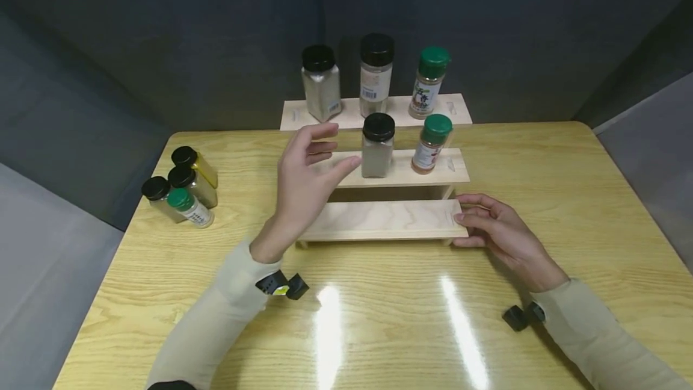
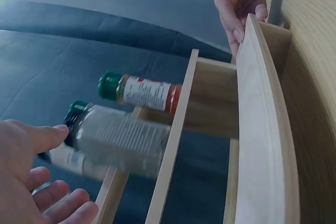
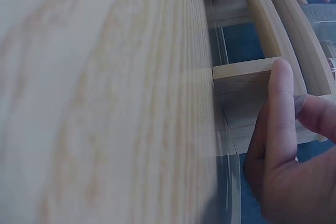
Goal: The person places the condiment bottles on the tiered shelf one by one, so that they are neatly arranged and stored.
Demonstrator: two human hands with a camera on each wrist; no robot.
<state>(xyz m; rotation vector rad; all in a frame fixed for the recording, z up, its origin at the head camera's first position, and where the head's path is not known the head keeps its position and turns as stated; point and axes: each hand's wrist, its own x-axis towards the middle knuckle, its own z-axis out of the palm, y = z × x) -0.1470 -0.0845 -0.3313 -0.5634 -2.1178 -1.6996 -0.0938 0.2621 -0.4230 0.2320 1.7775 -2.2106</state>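
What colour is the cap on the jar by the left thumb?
Black; the cap shows best in the head view.

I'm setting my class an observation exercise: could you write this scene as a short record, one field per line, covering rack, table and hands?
Top step: black-capped jar, black-capped jar, green-capped jar, left to right
Middle step: black-capped jar, green-capped jar
Table, left side: three black-capped jars, one green-capped jar
Left hand: holds nothing, beside the middle step's black-capped jar
Right hand: grips right end of bottom step
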